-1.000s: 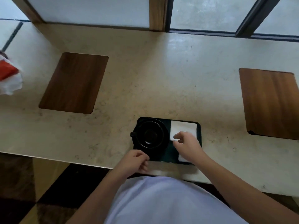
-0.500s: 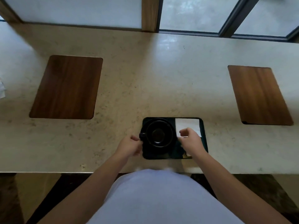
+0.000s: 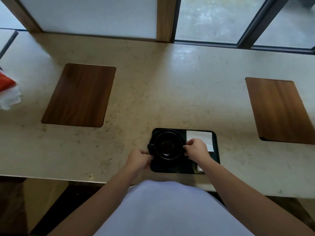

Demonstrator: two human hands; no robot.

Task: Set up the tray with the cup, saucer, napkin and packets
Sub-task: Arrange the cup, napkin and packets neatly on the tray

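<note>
Two hands close on the black cup (image 3: pixel 167 146) from opposite sides. The left hand (image 3: pixel 139 160) has its fingers curled at the cup's handle, which sticks out to the left over the tray's edge; the fingertips touch the handle or the saucer rim beside it, though which of the two they pinch is hard to tell. The right hand (image 3: pixel 196 149) pinches the right side of the cup or saucer rim, thumb and forefinger close together.

The cup sits upright on a black saucer (image 3: pixel 181 156), and both stand in the left half of the dark tray (image 3: pixel 172 168). In the tray's right half lies a white napkin (image 3: pixel 200 136), its near part hidden under the right hand. A small white packet (image 3: pixel 199 168) shows at the tray's near right corner, partly behind the right forearm.

The tray rests on the pale counter (image 3: pixel 162 92), near its front edge. A wooden board (image 3: pixel 80 96) lies well to the left and another board (image 3: pixel 279 109) well to the right. A red-and-white bundle (image 3: pixel 8 92) sits at the far left edge.
</note>
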